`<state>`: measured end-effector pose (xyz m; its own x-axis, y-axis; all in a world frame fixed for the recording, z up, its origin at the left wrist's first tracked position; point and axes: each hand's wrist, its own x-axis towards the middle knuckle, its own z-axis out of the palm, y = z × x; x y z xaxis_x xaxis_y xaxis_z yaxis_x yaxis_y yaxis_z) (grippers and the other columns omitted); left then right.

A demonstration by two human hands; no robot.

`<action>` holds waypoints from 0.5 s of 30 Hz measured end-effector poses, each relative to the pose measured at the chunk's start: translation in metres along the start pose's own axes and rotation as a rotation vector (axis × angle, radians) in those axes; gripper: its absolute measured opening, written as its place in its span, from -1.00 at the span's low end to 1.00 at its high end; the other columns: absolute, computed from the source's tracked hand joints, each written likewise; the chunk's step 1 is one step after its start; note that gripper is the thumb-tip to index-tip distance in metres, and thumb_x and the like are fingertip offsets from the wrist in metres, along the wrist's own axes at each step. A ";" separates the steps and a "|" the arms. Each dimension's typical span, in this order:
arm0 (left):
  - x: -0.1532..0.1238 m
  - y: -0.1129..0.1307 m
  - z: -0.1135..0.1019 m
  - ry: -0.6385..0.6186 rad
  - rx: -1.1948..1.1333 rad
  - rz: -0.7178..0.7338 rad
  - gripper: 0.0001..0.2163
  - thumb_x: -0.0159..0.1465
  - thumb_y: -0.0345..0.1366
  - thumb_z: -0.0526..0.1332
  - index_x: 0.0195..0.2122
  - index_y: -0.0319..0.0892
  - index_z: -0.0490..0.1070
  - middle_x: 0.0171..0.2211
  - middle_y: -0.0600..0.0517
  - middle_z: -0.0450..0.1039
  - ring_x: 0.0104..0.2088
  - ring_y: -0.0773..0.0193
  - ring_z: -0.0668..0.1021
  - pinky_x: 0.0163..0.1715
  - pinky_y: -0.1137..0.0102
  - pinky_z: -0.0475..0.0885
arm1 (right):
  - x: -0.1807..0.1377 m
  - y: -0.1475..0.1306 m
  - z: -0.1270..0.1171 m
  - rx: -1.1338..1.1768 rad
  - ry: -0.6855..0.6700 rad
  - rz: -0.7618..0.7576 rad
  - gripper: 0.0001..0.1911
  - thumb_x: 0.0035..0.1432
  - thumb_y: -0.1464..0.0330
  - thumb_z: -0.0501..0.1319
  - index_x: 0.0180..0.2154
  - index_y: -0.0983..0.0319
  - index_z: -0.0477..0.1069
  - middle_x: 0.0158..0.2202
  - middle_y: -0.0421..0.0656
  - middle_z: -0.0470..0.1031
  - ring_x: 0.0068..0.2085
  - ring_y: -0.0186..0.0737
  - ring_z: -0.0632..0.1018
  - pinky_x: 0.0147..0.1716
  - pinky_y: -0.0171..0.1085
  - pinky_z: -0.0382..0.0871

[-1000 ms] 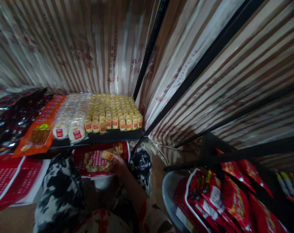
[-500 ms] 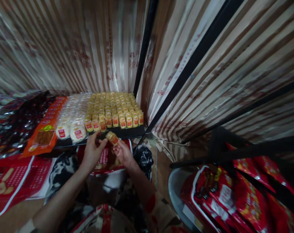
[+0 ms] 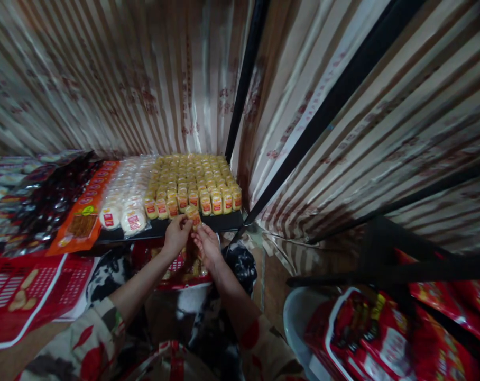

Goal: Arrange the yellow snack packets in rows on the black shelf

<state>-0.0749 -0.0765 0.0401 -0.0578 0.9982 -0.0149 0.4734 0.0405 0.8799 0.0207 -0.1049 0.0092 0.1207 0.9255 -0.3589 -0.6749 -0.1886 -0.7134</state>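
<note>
Both my hands hold one small yellow snack packet (image 3: 193, 215) with a red label, just in front of the dark shelf (image 3: 208, 224). My left hand (image 3: 176, 234) pinches its left side and my right hand (image 3: 206, 244) grips it from below. On the shelf behind it stand several rows of the same yellow packets (image 3: 192, 180). Under my hands sits a red bag (image 3: 176, 264) with more packets inside, partly hidden by my arms.
Round white cakes in clear wrap (image 3: 123, 203) lie left of the yellow rows, then orange packs (image 3: 85, 211) and dark packs (image 3: 37, 201). A striped curtain (image 3: 145, 79) and black rack poles (image 3: 246, 79) stand behind. Red bags (image 3: 382, 333) fill a tub at the lower right.
My right hand lifted a yellow packet out of the red bag. My left hand came in and took hold of it too, and both rose toward the shelf's front edge.
</note>
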 end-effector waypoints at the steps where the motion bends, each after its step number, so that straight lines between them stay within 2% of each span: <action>1: 0.005 0.000 0.001 0.007 0.051 0.002 -0.75 0.19 -0.25 0.08 -0.19 -0.28 0.40 -0.30 -0.07 0.48 -0.32 0.23 0.52 -0.25 0.37 0.40 | 0.004 0.001 -0.001 -0.057 0.021 -0.026 -0.77 -0.07 0.31 0.32 -0.33 0.24 0.39 -0.44 -0.25 0.46 -0.49 -0.46 0.45 -0.53 -0.49 0.29; 6: 0.025 0.007 0.002 0.020 0.315 -0.007 -0.74 0.24 -0.34 0.02 -0.10 -0.28 0.38 -0.15 -0.14 0.46 -0.11 0.14 0.48 -0.08 0.31 0.33 | 0.016 0.002 -0.010 -0.437 0.100 -0.283 -0.71 0.02 0.37 0.20 -0.15 0.18 0.37 -0.30 -0.20 0.43 -0.36 -0.36 0.48 -0.38 -0.38 0.39; 10: 0.036 0.010 0.006 -0.005 0.427 -0.022 -0.71 0.26 -0.34 0.01 -0.04 -0.29 0.35 -0.07 -0.16 0.42 -0.04 0.12 0.45 -0.04 0.31 0.30 | 0.018 -0.005 -0.010 -0.734 0.033 -0.514 -0.67 0.07 0.44 0.10 -0.09 0.18 0.39 -0.17 -0.12 0.41 -0.21 -0.28 0.47 -0.15 -0.27 0.37; 15: 0.042 0.002 0.016 0.028 0.377 0.030 -0.73 0.26 -0.35 0.02 -0.06 -0.31 0.34 -0.14 -0.16 0.44 -0.09 0.12 0.46 -0.05 0.29 0.31 | 0.023 -0.007 -0.008 -0.902 -0.070 -0.607 -0.60 0.11 0.49 0.01 -0.02 0.20 0.36 -0.06 -0.08 0.39 -0.14 -0.24 0.47 -0.05 -0.23 0.35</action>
<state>-0.0624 -0.0342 0.0333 -0.0601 0.9979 0.0257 0.7650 0.0295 0.6434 0.0337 -0.0851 0.0013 0.1927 0.9570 0.2170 0.2693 0.1611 -0.9495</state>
